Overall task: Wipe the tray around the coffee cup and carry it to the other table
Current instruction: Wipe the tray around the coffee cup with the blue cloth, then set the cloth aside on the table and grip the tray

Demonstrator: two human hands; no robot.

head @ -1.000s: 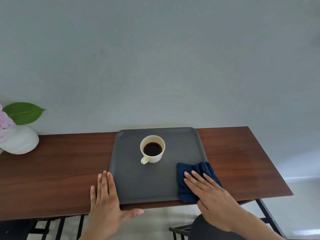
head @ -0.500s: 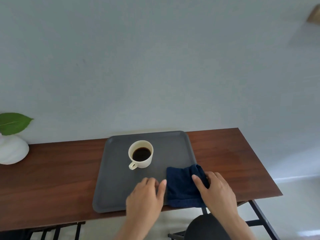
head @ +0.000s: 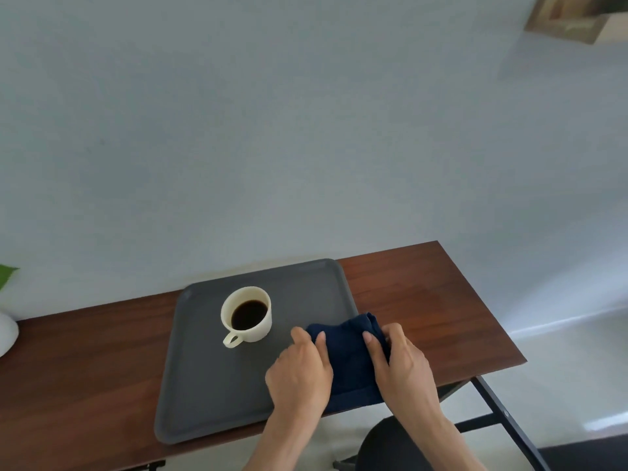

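A dark grey tray (head: pixel 210 385) lies on a brown wooden table (head: pixel 424 307). A cream cup (head: pixel 247 317) of black coffee stands on the tray's far middle, handle toward me. A folded dark blue cloth (head: pixel 350 355) lies over the tray's near right corner. My left hand (head: pixel 300 372) grips the cloth's left edge and my right hand (head: pixel 404 365) grips its right edge. Both hands are to the right of the cup and apart from it.
A white vase (head: pixel 5 334) with a green leaf (head: pixel 6 275) stands at the table's far left edge of view. A wooden shelf (head: pixel 577 18) hangs on the wall at top right. The black table leg (head: pixel 503 413) and pale floor lie to the right.
My left hand left the tray's near left edge and came across to the cloth. Both hands now pinch the cloth's sides. The view has turned to the right.
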